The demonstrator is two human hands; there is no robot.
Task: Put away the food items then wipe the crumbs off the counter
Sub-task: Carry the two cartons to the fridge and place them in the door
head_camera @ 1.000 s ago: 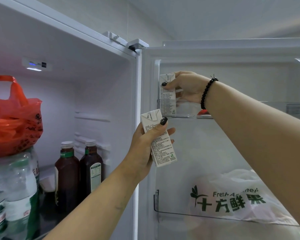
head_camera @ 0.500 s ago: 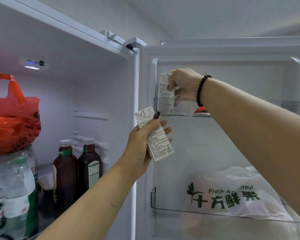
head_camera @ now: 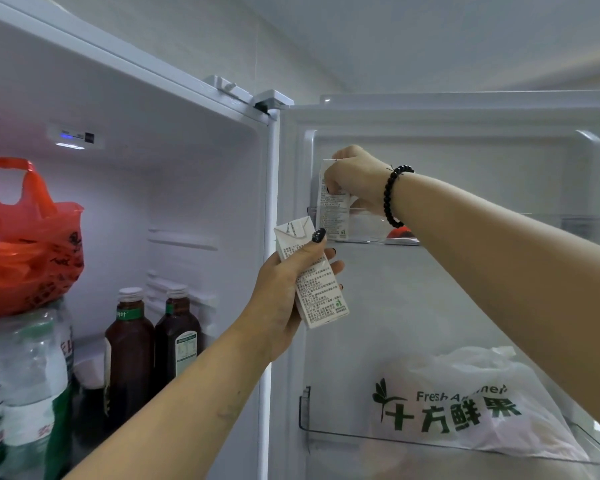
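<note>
My right hand [head_camera: 355, 180] grips one carton [head_camera: 333, 216], lowered deeper into the door shelf's [head_camera: 368, 237] left corner, while my left hand [head_camera: 284, 296] holds another carton [head_camera: 312, 278].

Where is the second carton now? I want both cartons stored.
Second carton is in the left hand, mid-frame, below the top door shelf.

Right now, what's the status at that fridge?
Right hand grips a carton, setting it in the top door shelf. Left hand holds a second carton below. Nothing in the way.
</note>
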